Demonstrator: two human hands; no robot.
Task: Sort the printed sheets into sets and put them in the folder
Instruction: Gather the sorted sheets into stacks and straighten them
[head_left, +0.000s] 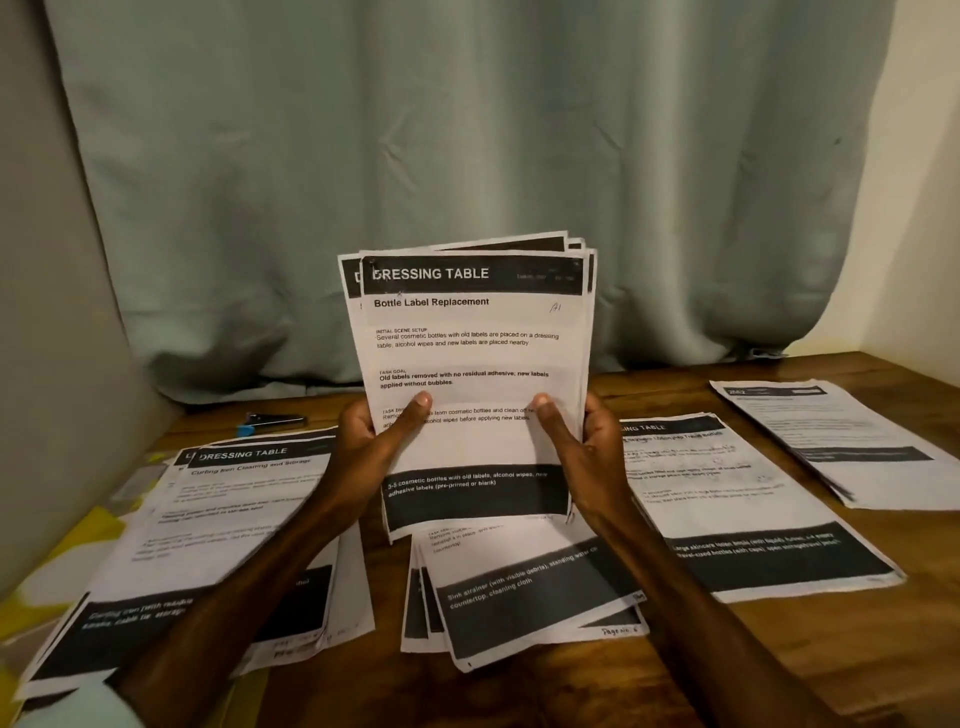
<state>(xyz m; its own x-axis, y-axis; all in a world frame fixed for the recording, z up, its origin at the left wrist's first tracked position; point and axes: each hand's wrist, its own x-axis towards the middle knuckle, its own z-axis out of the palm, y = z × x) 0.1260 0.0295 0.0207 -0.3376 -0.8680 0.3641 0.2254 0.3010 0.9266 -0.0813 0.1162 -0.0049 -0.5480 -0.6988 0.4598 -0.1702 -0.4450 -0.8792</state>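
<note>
I hold a stack of printed sheets (470, 358) upright above the table's middle; its top page reads "DRESSING TABLE, Bottle Label Replacement". My left hand (371, 434) grips the stack's lower left edge with the thumb across the page. At the lower right edge my right hand (582, 441) grips it the same way. Other piles of sheets lie flat: one at the left (218, 525), one under the held stack (519, 587), one at the right (748, 499) and one at the far right (841, 441). A yellow patterned folder (62, 556) shows beneath the left pile.
The wooden table (909, 623) stands against a grey-green curtain (467, 156). A small black and blue object, perhaps a stapler (270, 422), lies at the back left. A wall corner rises at the right, and a grey panel borders the left side.
</note>
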